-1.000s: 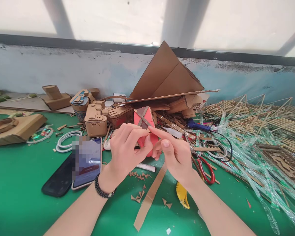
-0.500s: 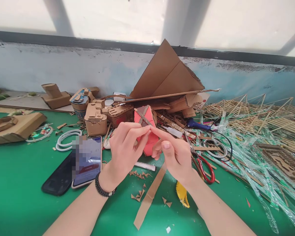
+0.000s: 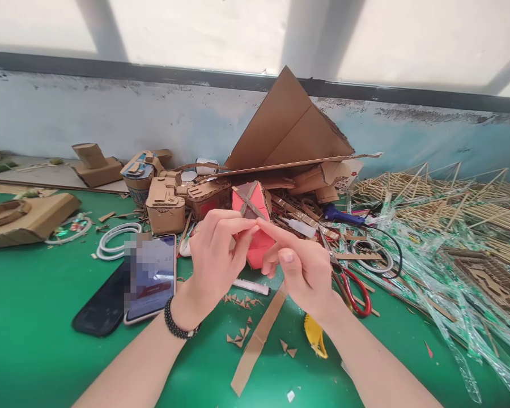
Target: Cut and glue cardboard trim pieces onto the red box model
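My left hand [image 3: 218, 258] is closed, its thumb and index finger pinched together; whatever lies between them is hidden or too small to make out. My right hand [image 3: 305, 265] points its index finger at those fingertips and touches them, while its thumb stands apart and the other fingers curl loosely. Behind the hands is a red cardboard piece [image 3: 261, 252] with brown crossed strips on top. Below them lie a cardboard strip [image 3: 255, 345], small cardboard triangles [image 3: 239, 338], a white marker [image 3: 252, 287] and a yellow cutter [image 3: 315, 335].
Red-handled scissors [image 3: 357, 292] and a blue glue gun [image 3: 342, 215] are at right, near crumpled plastic wrap [image 3: 433, 283] and wooden sticks [image 3: 442, 201]. Two phones [image 3: 151, 283], a coiled white cable [image 3: 119, 241] and cardboard models [image 3: 165, 209] are at left. Large cardboard [image 3: 284, 124] leans behind.
Almost nothing differs. Both hands keep the same pose, with fingertips meeting; the fingers have shifted only very slightly.
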### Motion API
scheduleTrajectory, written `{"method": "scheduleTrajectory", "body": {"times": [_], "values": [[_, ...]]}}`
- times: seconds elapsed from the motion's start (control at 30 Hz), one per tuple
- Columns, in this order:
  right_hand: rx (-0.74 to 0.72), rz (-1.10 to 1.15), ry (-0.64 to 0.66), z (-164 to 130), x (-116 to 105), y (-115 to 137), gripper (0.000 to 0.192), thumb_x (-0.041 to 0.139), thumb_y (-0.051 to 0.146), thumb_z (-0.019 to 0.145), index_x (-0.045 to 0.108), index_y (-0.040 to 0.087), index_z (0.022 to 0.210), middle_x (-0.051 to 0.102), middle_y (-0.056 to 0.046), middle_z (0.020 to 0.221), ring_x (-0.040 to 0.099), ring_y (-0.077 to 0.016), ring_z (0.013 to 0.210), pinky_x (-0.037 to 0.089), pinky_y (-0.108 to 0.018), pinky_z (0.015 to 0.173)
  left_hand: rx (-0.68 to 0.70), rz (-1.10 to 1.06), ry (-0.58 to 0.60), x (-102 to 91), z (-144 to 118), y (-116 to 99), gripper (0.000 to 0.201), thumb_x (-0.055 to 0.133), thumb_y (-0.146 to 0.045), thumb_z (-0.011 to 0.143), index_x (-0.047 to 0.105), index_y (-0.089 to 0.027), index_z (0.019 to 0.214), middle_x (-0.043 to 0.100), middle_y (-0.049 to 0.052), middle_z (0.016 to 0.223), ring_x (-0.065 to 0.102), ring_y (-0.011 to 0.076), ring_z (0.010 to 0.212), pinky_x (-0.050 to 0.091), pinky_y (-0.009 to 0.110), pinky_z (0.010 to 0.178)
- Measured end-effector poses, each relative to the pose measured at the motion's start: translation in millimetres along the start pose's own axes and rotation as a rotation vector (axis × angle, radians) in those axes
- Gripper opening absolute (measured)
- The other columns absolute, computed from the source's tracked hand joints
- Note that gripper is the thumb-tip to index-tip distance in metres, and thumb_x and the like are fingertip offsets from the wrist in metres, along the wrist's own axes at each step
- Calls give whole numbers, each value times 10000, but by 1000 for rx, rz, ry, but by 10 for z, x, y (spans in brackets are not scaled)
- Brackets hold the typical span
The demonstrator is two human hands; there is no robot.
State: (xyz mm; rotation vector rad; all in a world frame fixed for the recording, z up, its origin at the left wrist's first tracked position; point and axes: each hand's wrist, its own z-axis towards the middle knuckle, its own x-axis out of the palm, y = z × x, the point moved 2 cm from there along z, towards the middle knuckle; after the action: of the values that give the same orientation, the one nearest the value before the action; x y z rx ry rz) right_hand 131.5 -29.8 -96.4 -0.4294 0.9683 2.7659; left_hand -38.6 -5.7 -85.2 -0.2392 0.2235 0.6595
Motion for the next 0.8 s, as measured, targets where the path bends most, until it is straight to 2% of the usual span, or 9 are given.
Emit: {"method": "scheduleTrajectory", "body": {"times": [0.3,0.53,0.8], "values": [[-68,-61,-2,-6,-7,5,462,372,400,1158,631,226,1498,737,30,677,686,-119,582,547,-250,597,7,15,-21,12,22,-12,64,648,-190,1034,602,-233,1025,699,12,934,671,140,822,546,272,722],[-105,-134,11,5,-3,8,489,345,396,1161,614,212,1525,753,6,689,647,-125,542,530,-262,565,0,11,3,13,23,1,67,605,-166,1040,586,-230,1044,699,27,969,667,140,829,514,252,650],[-157,-209,13,13,12,-13,494,355,380,1156,592,217,1558,732,13,648,663,-134,557,553,-271,626,33,14,6,-11,59,-57,56,547,-210,1064,576,-232,1021,687,31,931,645,144,785,503,263,652]]}}
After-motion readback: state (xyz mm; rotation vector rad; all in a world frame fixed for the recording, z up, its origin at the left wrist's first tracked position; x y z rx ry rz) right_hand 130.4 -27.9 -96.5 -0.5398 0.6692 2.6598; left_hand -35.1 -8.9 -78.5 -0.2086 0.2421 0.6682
